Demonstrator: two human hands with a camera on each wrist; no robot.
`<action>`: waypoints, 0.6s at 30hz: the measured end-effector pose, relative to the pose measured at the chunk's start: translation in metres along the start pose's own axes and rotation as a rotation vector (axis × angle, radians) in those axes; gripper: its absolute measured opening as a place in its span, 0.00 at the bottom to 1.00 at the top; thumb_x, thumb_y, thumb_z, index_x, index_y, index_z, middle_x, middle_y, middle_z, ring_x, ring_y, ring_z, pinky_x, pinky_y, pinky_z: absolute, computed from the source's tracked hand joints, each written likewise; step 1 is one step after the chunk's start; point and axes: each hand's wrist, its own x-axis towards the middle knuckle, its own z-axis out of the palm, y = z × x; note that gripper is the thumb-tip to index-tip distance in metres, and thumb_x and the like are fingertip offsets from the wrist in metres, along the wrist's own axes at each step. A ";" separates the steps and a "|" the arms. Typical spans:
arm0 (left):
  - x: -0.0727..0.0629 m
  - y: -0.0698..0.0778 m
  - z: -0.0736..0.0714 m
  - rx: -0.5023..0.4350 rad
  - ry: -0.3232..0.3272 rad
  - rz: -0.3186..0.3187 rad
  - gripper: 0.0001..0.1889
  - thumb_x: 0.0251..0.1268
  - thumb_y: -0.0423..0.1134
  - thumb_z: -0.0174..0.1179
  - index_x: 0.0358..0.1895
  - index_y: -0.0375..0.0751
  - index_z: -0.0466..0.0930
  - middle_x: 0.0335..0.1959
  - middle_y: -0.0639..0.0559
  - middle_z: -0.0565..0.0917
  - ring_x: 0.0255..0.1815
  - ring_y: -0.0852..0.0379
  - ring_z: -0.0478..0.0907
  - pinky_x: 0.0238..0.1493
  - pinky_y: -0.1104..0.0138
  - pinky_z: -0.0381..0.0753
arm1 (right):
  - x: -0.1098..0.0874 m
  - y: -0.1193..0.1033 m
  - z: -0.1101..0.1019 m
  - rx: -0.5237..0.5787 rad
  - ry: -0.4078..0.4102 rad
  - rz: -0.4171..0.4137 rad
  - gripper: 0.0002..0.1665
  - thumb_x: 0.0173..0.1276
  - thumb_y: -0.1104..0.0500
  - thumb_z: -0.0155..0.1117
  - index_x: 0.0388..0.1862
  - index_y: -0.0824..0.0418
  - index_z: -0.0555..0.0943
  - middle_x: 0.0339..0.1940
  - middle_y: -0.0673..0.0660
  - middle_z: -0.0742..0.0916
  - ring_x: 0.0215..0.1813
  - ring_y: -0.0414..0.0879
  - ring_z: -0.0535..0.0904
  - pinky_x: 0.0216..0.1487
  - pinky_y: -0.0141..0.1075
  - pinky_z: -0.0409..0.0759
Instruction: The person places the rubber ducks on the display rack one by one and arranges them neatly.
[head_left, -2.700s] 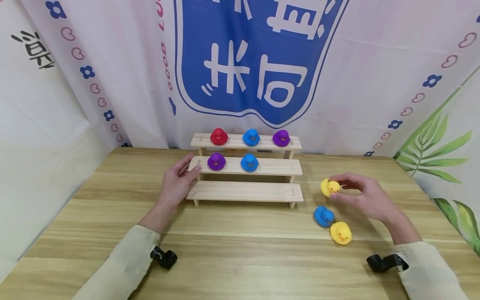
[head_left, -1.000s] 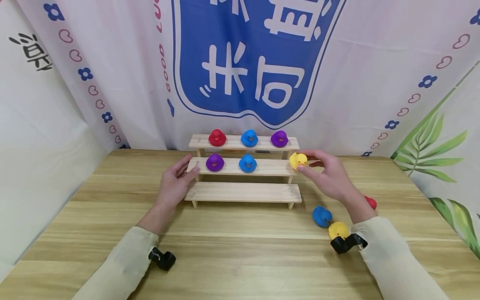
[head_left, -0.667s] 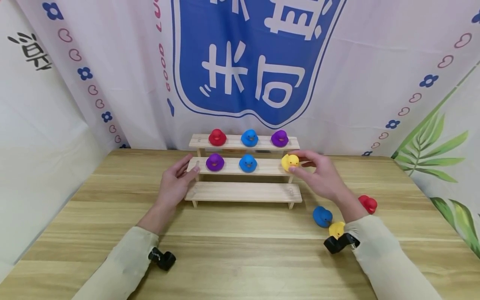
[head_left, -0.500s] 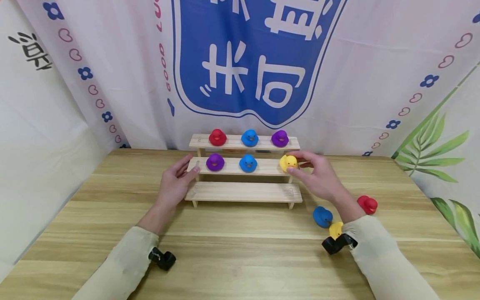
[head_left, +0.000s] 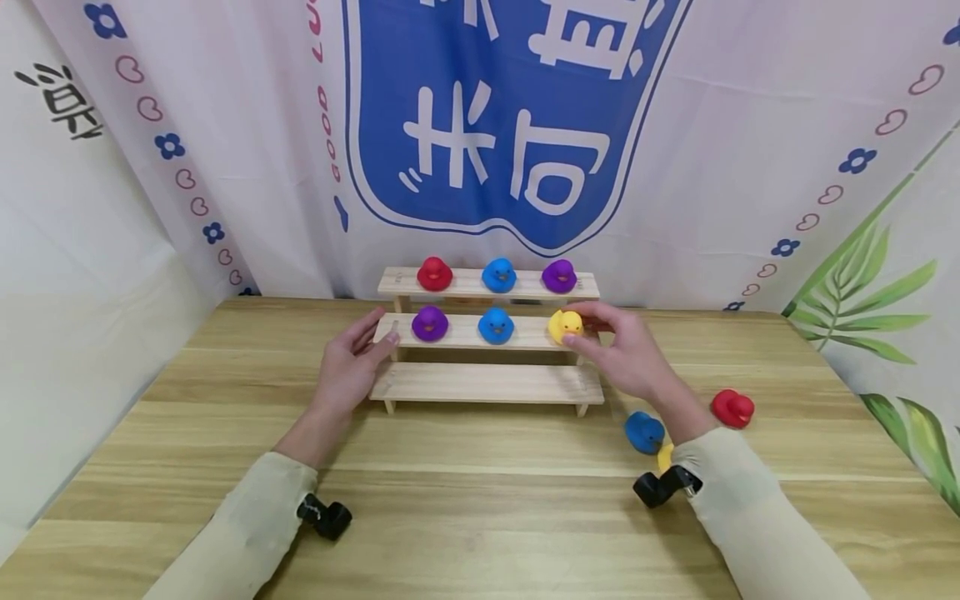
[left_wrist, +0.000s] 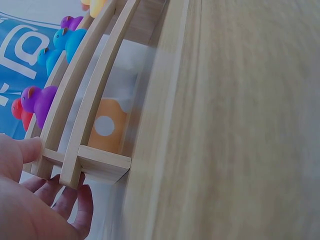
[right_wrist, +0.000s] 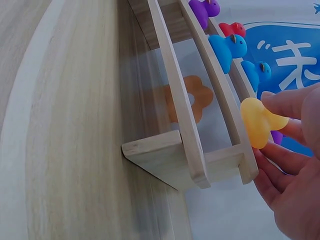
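Note:
My right hand (head_left: pixel 626 350) pinches a yellow rubber duck (head_left: pixel 566 327) between thumb and fingers at the right end of the middle tier. In the right wrist view, that yellow duck (right_wrist: pixel 260 122) sits at the plank's edge. The three-tier wooden stand (head_left: pixel 480 383) is gripped at its left end by my left hand (head_left: pixel 352 362), thumb on top of the middle plank and fingers around its end. Beside the yellow duck on that tier are a blue duck (head_left: pixel 496 326) and a purple duck (head_left: pixel 430 324). The lowest tier bears no ducks.
The top tier carries a red duck (head_left: pixel 434 274), a blue duck (head_left: pixel 498 275) and a purple duck (head_left: pixel 559 276). On the table, right, lie a blue duck (head_left: pixel 644 432), a red duck (head_left: pixel 732 408) and a yellow duck (head_left: pixel 664 457) mostly hidden by the right sleeve. A printed curtain (head_left: pixel 300 167) hangs behind.
My right hand has carried the yellow duck from the table at the right leftward onto the middle tier, then shifted slightly further left. The left hand has kept its grip on the stand.

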 end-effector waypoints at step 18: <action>-0.001 0.001 0.000 -0.006 -0.004 -0.008 0.35 0.79 0.45 0.63 0.84 0.53 0.60 0.87 0.50 0.59 0.83 0.49 0.65 0.82 0.59 0.71 | 0.004 -0.004 0.007 -0.004 -0.024 0.048 0.28 0.79 0.53 0.67 0.75 0.54 0.77 0.67 0.59 0.84 0.66 0.58 0.77 0.73 0.55 0.80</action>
